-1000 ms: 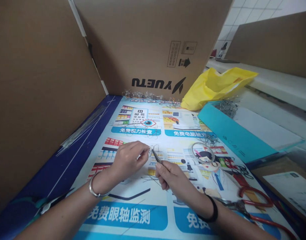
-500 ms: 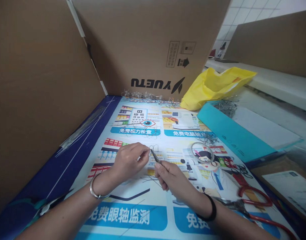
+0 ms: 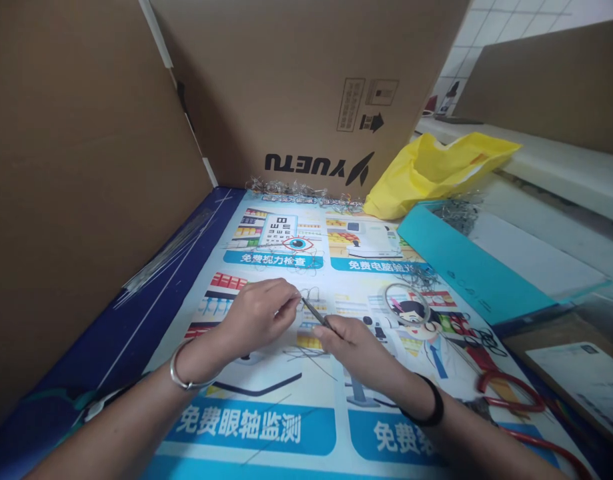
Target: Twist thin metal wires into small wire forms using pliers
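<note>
My left hand [image 3: 266, 313] is closed in a pinch on a thin wire, mostly hidden by the fingers. A faint curved piece of the wire [image 3: 313, 291] shows just beyond the fingertips. My right hand [image 3: 353, 343] wraps round slim dark needle-nose pliers [image 3: 315, 313], whose handles are hidden in the palm. Their tip meets the wire beside my left fingertips; whether the jaws are closed on it is too small to tell. Below the hands, several straight dark wires [image 3: 313, 357] lie on the printed sheet [image 3: 342, 400].
Red-handled cutters [image 3: 511, 393] lie at the right, below a tape roll [image 3: 407, 304] and a wire tangle [image 3: 419, 275]. A turquoise box [image 3: 476, 267] and yellow bag [image 3: 436, 177] stand behind. Cardboard [image 3: 306, 93] walls the back and left. Straight wires [image 3: 163, 257] lie at left.
The view has shifted slightly. My right hand has turned a little and the pliers lie at a flatter slant, their tip still at my left fingertips. My left hand keeps its pinch.
</note>
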### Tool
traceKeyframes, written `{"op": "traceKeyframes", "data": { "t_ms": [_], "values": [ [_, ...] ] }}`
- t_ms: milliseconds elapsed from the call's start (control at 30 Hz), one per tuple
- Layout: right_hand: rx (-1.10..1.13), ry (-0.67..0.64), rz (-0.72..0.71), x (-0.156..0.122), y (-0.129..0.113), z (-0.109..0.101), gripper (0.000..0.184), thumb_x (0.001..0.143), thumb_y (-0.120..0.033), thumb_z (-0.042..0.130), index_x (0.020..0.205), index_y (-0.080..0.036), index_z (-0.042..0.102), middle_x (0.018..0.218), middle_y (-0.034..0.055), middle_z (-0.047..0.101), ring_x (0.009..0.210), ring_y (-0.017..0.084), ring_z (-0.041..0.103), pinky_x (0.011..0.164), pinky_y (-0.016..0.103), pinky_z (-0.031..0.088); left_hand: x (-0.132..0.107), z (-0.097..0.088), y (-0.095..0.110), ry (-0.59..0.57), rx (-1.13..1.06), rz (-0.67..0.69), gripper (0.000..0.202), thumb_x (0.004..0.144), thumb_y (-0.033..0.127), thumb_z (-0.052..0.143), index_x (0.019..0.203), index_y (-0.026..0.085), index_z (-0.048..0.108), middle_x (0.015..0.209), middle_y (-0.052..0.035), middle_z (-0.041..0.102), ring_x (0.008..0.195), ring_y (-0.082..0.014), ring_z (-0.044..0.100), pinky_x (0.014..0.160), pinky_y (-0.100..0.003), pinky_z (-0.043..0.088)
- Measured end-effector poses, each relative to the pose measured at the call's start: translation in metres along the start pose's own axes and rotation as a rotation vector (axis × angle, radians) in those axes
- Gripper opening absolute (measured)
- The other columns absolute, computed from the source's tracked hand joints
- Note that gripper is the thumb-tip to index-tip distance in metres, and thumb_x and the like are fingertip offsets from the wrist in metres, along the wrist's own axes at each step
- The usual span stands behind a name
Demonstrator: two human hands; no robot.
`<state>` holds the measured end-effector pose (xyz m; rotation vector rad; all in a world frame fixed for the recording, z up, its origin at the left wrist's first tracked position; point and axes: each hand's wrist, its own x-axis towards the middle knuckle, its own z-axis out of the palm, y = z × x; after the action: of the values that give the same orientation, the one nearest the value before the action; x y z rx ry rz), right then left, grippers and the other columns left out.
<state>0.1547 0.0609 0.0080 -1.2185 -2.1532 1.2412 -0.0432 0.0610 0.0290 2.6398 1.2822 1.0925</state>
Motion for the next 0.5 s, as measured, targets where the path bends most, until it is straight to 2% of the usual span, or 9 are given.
{"op": "traceKeyframes", "data": {
  "t_ms": [233, 500],
  "values": [
    [-0.233, 0.007, -0.017, 0.0, -0.001, -0.011, 0.038, 0.087, -0.046, 0.041, 0.061, -0.019, 0.043, 0.056, -0.0012, 0.049, 0.052, 0.011, 0.042, 0.048, 0.024, 0.022, 0.002, -0.008, -0.002, -0.1, -0.017, 0.005, 0.016, 0.084, 0.015, 0.042, 0.077, 0.015, 0.057, 0.067, -0.0025, 0.06, 0.061, -0.0124, 0.055, 0.057, -0.024, 0.043],
    [-0.56, -0.033, -0.064, -0.005, -0.005, -0.026, 0.039, 0.089, -0.047, 0.039, 0.069, -0.018, 0.055, 0.066, 0.0051, 0.061, 0.057, 0.015, 0.051, 0.05, 0.026, 0.02, -0.003, -0.005, -0.006, -0.183, 0.093, 0.082, 0.016, 0.087, 0.019, 0.042, 0.08, 0.017, 0.056, 0.069, -0.0021, 0.061, 0.063, -0.0141, 0.056, 0.056, -0.026, 0.041]
  ]
}}
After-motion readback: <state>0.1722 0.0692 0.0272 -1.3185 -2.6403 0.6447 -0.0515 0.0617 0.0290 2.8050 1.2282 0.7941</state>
